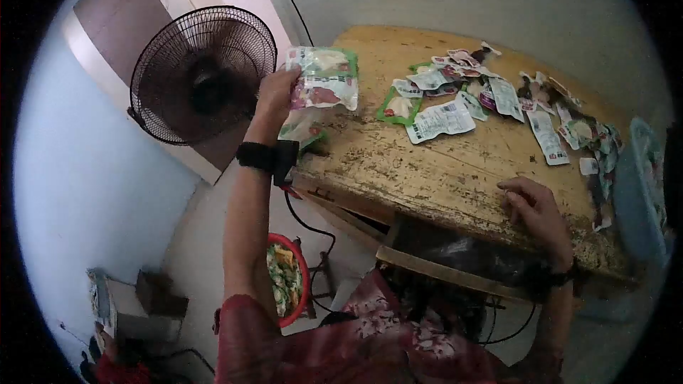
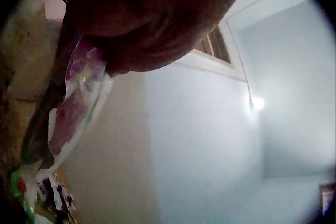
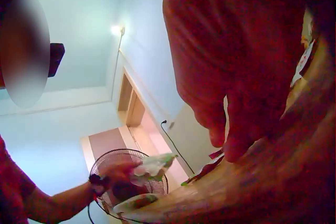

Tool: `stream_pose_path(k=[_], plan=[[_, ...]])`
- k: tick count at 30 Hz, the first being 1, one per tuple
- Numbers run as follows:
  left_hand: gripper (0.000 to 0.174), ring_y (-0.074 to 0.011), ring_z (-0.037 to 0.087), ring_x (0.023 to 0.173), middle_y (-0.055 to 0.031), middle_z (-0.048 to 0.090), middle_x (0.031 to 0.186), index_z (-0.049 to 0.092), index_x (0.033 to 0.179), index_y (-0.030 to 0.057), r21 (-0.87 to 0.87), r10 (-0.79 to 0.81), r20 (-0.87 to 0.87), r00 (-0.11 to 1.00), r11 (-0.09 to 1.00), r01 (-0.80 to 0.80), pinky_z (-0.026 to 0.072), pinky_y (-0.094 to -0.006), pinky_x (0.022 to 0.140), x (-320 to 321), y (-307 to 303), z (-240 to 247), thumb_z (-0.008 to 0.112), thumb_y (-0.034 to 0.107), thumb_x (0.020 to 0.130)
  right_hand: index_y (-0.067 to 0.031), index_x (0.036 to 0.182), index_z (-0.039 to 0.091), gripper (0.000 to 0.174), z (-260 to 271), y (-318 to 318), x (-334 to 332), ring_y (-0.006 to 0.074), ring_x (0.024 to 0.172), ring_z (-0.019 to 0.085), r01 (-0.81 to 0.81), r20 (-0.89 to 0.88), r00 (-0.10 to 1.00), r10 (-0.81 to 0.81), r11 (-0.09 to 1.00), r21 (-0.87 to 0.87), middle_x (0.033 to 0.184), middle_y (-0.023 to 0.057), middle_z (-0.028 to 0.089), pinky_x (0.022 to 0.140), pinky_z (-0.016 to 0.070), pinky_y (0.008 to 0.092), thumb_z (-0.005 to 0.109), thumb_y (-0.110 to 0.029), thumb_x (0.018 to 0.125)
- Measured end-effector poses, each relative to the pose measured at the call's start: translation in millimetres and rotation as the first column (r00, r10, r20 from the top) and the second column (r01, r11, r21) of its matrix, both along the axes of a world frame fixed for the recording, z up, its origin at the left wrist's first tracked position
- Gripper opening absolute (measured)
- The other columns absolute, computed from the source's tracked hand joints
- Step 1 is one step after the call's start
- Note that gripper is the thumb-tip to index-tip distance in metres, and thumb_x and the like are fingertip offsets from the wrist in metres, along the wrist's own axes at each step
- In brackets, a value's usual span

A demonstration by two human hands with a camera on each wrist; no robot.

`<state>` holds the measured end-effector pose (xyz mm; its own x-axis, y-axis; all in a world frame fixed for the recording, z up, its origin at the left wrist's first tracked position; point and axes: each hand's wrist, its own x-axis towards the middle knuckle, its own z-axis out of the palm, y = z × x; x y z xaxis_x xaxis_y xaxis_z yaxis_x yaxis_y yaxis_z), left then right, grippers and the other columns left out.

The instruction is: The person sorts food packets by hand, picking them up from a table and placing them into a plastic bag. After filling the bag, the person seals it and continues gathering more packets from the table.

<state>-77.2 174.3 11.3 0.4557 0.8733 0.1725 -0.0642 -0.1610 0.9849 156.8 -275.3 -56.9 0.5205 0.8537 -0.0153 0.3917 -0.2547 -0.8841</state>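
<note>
My left hand (image 1: 276, 92) pinches printed plastic food packets (image 1: 329, 80) by their left edge, above the table's left corner. One shows a green border, the other a pinkish picture. In the left wrist view, the held packets (image 2: 73, 108) hang down below the hand. Another green-edged packet (image 1: 302, 129) lies just under them at the table corner. My right hand (image 1: 537, 210) is at the table's front edge, fingers loosely bent, with nothing seen in it. In the right wrist view, the fingertips of the right hand (image 3: 236, 77) point down, close over the wooden surface.
Many loose packets (image 1: 441, 122) are strewn across the worn wooden table (image 1: 370, 163). A blue basket (image 1: 640, 185) stands at its right end. Beneath the front edge a drawer (image 1: 455, 274) is pulled out. On the left are a fan (image 1: 206, 78) and a red basin (image 1: 304, 277) holding packets.
</note>
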Motion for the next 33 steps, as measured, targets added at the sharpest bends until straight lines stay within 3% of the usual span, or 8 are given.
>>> stream_pose_path(k=[7,14,18,21,22,23,28,33], plan=[[0.021,-0.0186,0.064,0.07,-0.0117,0.067,0.093,0.062,0.099,-0.0095,-0.078,0.172,-0.163,0.971,0.979,-0.187,0.0541,-0.0372,0.059,-5,133,-99,0.067,0.005,0.085,-0.0036,0.113,0.068,0.021,-14,-3,9,0.0217,0.093,0.06,-0.059,0.172,0.983,0.055,0.998,0.014,0.1,0.0081,0.066,0.085,0.0465,0.0344,0.061,-0.016,0.097],[0.042,-0.0408,0.07,0.092,-0.0296,0.069,0.102,0.062,0.114,-0.007,0.616,0.461,-0.645,0.61,0.786,0.058,0.0555,-0.0458,0.08,-3,56,-45,0.066,0.015,0.079,-0.0036,0.112,0.068,0.024,-13,-7,6,0.0278,0.105,0.063,-0.075,0.216,0.974,0.062,0.996,0.054,0.109,0.0123,0.068,0.094,0.048,0.0388,0.061,-0.022,0.098],[0.05,-0.0445,0.065,0.1,-0.0249,0.067,0.102,0.063,0.113,-0.0009,0.797,0.698,-0.604,0.385,0.548,0.256,0.0528,-0.0505,0.085,-2,16,-29,0.071,0.036,0.081,-0.0026,0.114,0.067,0.022,-20,-5,12,0.0188,0.089,0.061,-0.146,0.229,0.967,0.115,0.982,0.122,0.101,0.0081,0.063,0.08,0.0495,0.0324,0.059,-0.016,0.098],[0.054,-0.0419,0.061,0.106,-0.0258,0.061,0.113,0.062,0.128,0.0051,0.938,0.775,-0.295,0.56,0.125,0.322,0.0517,-0.0489,0.087,-7,24,-49,0.069,0.039,0.087,-0.0025,0.119,0.065,0.023,-20,-7,9,0.0103,0.078,0.059,-0.136,0.222,0.969,0.105,0.982,0.131,0.095,0.0038,0.061,0.069,0.0507,0.0271,0.057,-0.012,0.099],[0.052,-0.0429,0.06,0.107,-0.0254,0.06,0.117,0.062,0.127,0.0041,0.929,0.628,-0.359,0.69,0.311,0.2,0.0513,-0.0496,0.087,-2,-4,-41,0.069,0.038,0.087,-0.0024,0.119,0.065,0.023,-22,-10,10,0.0106,0.08,0.06,-0.139,0.233,0.967,0.104,0.981,0.138,0.097,0.0041,0.062,0.071,0.0508,0.0271,0.057,-0.012,0.099],[0.045,-0.0351,0.065,0.099,-0.0204,0.065,0.115,0.063,0.126,0.0033,0.966,0.612,-0.252,0.749,0.116,0.23,0.0531,-0.0436,0.083,0,-29,-37,0.069,0.03,0.09,-0.0022,0.12,0.064,0.023,-25,-11,11,0.0108,0.081,0.06,-0.15,0.249,0.962,0.109,0.977,0.151,0.098,0.0044,0.062,0.072,0.051,0.0271,0.057,-0.012,0.1],[0.031,-0.0211,0.066,0.103,-0.012,0.07,0.111,0.065,0.123,0.0025,0.644,-0.071,-0.207,0.976,0.741,0.19,0.052,-0.0342,0.09,5,-179,-41,0.069,0.014,0.095,0.0,0.12,0.064,0.023,-27,-20,-1,0.011,0.087,0.063,-0.098,0.25,0.968,0.031,0.961,0.259,0.1,0.006,0.065,0.077,0.0521,0.0274,0.055,-0.008,0.1],[0.025,-0.0278,0.066,0.082,-0.0139,0.068,0.093,0.069,0.104,0.002,0.611,-0.22,-0.574,0.788,0.526,0.592,0.0532,-0.0365,0.072,-6,-275,-51,0.075,0.018,0.086,-0.0015,0.114,0.066,0.02,-20,-45,-28,0.0142,0.082,0.066,0.114,0.112,0.983,-0.145,0.962,0.249,0.097,0.0075,0.067,0.076,0.054,0.0298,0.057,-0.009,0.099]])
